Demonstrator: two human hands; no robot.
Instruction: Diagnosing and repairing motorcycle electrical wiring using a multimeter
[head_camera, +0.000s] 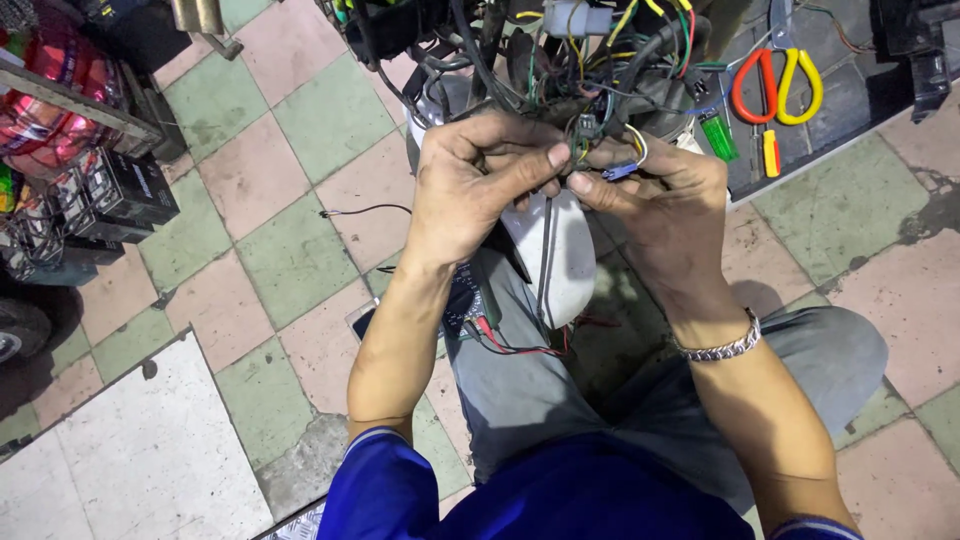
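Both hands are raised together at the exposed wiring (560, 60) of a stripped vehicle front. The left hand (475, 185) is closed, thumb and forefinger pinching a small dark connector (584, 128) with green and yellow leads. The right hand (665, 205) meets it fingertip to fingertip and is closed on a small blue plug (620, 171), with a pale wire loop (638, 143) at its knuckles. Connector and plug sit just beside each other; whether they are mated cannot be told, as the fingers cover the joint.

The loom above hangs loose and unbundled, with several leads dangling free. My judgement: the wiring work is mid-course. The harness is opened and one joint is in hand, but nothing visible is tied back or covered again.

A white mudguard (570, 265) sits below the hands, between the person's knees. A dark meter (463, 300) with red and black leads (510, 345) lies on the floor by the left forearm, not held. To the right, on a dark mat (850, 100), lie scissors (778, 85) with red and yellow handles, a green lighter (717, 136) and a small red-and-yellow tool (771, 153), all well apart from the hands. A loose black wire (365, 211) lies on the tiled floor (290, 260). Black boxes (125, 190) stand at the left edge.
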